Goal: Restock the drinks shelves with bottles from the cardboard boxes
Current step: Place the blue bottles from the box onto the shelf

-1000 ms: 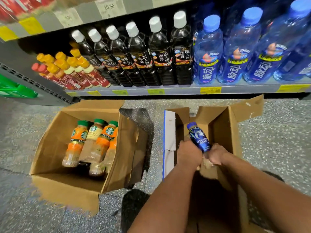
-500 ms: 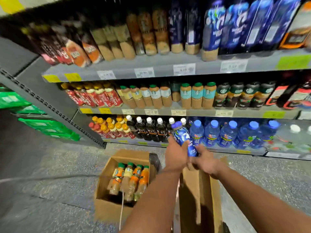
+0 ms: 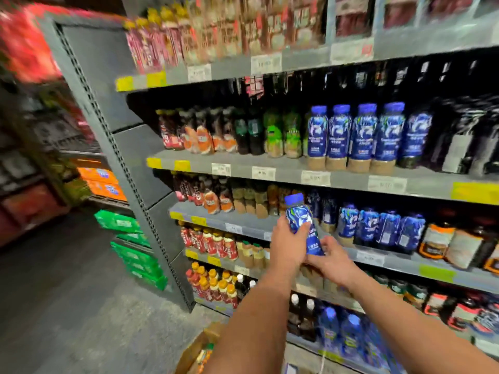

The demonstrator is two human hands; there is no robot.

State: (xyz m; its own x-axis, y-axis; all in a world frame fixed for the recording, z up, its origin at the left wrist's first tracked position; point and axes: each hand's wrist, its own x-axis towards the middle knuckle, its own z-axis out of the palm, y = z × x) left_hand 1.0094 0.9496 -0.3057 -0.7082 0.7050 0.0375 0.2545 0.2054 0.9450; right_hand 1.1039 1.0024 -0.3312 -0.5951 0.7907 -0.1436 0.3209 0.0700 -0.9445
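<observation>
Both the left hand and right hand are gripping the blue-capped, blue-labelled plastic bottle, ideally steering it upright toward matching blue bottles at three o'clock.

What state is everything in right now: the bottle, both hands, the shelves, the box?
Blue bottle: capped, tilted, held in the air.
Left hand: grips the bottle's middle.
Right hand: fingers curled round the bottle's base.
Blue bottle row: upright on the shelf.
Cardboard box: open, something orange inside.
</observation>
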